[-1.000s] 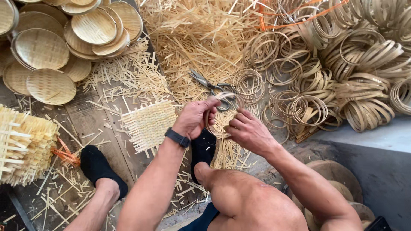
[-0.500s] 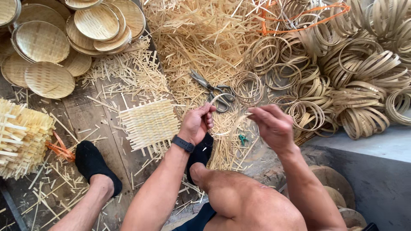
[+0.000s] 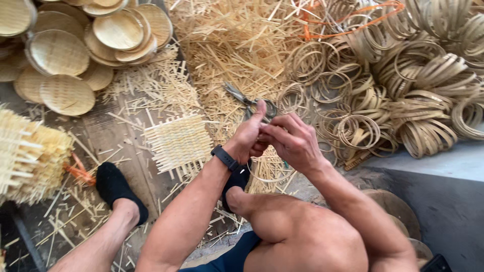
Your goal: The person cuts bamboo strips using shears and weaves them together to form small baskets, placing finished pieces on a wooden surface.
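Both my hands are bunched together mid-frame: left hand point(image 3: 250, 137) and right hand point(image 3: 291, 141) pinching a thin bamboo strip point(image 3: 262, 177) that loops down over my knee. Scissors point(image 3: 247, 99) lie just past my fingertips. A flat woven mat point(image 3: 179, 142) sits to the left, finished round trays point(image 3: 65, 55) further out, and coiled bamboo rings point(image 3: 403, 85) are piled to the right.

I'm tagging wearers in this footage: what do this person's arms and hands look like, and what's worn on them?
Both forearms are bare, with no sleeves and no gloves. The left hand has a black wristband, like a watch or fitness band, strapped round its wrist. The right hand and its wrist carry nothing that shows: no ring, band or marking.
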